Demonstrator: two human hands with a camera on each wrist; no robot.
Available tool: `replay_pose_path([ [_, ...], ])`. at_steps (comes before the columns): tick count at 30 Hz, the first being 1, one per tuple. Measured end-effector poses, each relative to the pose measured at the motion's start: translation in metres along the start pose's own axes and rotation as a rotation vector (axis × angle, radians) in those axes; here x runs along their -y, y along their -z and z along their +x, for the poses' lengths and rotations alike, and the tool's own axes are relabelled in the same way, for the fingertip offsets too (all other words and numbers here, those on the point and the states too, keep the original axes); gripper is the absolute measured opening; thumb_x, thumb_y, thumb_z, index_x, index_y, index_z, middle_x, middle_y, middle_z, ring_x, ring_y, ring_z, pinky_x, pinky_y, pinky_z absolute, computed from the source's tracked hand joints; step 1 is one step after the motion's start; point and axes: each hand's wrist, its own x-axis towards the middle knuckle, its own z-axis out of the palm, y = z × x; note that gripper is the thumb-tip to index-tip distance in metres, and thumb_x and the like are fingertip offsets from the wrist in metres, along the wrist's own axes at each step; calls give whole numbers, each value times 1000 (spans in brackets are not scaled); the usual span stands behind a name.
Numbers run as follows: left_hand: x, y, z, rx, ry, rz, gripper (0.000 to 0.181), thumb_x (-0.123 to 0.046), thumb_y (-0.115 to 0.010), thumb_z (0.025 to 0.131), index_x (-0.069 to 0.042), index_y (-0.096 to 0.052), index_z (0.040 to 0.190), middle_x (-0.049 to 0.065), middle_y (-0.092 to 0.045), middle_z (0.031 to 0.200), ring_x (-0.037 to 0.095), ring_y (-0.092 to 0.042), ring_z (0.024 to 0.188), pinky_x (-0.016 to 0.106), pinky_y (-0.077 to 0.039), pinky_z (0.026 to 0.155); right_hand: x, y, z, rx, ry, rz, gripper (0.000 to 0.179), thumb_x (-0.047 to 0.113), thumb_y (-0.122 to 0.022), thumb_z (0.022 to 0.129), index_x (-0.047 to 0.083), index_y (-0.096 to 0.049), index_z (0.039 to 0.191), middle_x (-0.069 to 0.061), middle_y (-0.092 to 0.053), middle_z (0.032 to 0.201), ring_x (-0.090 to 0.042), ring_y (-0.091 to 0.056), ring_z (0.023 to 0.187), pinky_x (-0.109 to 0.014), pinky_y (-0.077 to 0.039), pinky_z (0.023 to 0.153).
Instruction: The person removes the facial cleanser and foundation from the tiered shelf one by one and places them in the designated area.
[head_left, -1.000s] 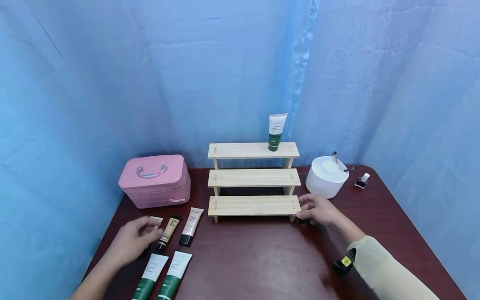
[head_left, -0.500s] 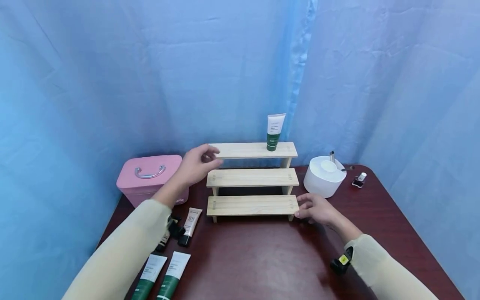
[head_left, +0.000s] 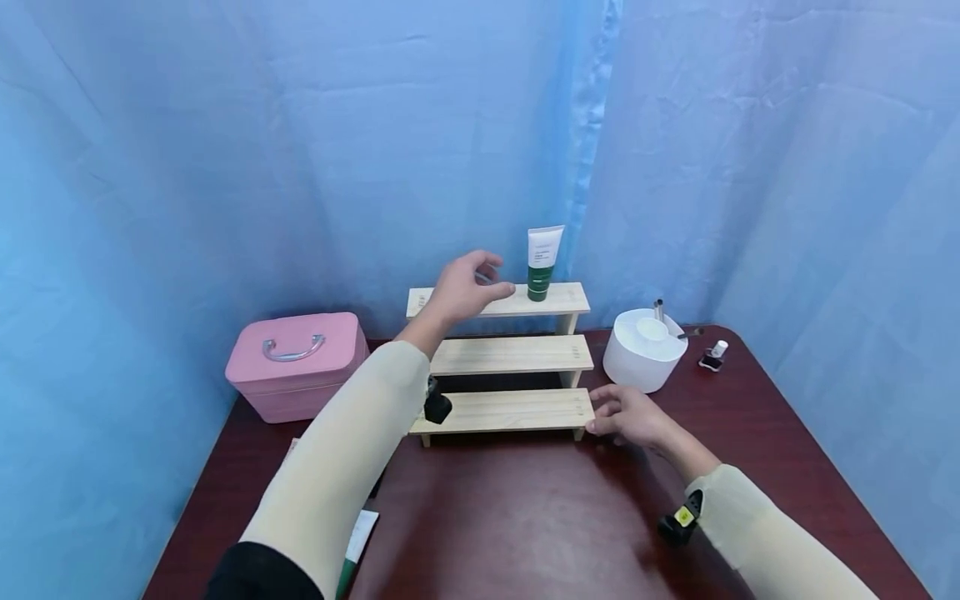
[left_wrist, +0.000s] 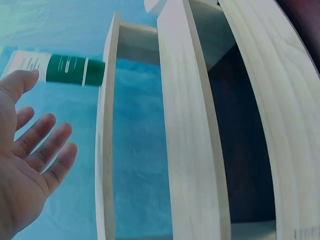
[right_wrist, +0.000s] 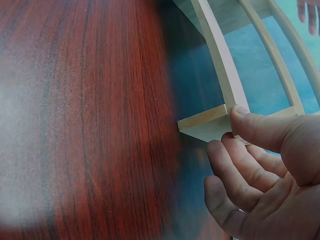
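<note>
A three-step wooden display stand (head_left: 517, 356) stands on the table. On its top step a white-and-green squeeze tube (head_left: 543, 262) is upright on its cap. My left hand (head_left: 461, 292) is over the top step, left of the tube, holding nothing. In the left wrist view the fingers of that hand (left_wrist: 25, 170) are spread and relaxed, with the thumb overlapping the tube (left_wrist: 72, 70); contact cannot be told. At the lowest step's right end, my right hand (head_left: 633, 417) grips the corner. The right wrist view shows the thumb on the board's edge (right_wrist: 220, 60) and fingers curled beside it.
A pink case (head_left: 296, 362) stands at the left. To the right are a white holder (head_left: 641, 358) with brushes and a small nail polish bottle (head_left: 713, 356). Another white-and-green tube (head_left: 358, 542) lies at the front left, partly behind my left sleeve. Blue curtains enclose the table.
My left hand has moved from the tubes at the front left, up and right past the pink case, to beside the standing tube. The right hand stays at the stand's corner.
</note>
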Motion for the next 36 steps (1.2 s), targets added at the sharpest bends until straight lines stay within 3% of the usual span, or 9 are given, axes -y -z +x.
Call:
replay_pose_path([
  [15, -21, -8, 26, 29, 66, -3, 61, -31, -72, 97, -12, -49, 150, 14, -59, 140, 32, -57, 126, 50, -50, 102, 7, -4, -1, 4, 0, 0, 60, 9, -79, 89, -7, -49, 138, -11, -72, 95, -26, -67, 82, -41, -55, 64],
  [36, -14, -17, 31, 14, 43, -57, 45, -33, -71, 99, -18, -60, 140, 8, -65, 131, 27, -60, 123, 48, -50, 101, 9, -8, -10, 16, 0, 16, 62, 8, -78, 89, -8, -47, 140, -10, -73, 94, -26, -68, 80, -41, -55, 62],
])
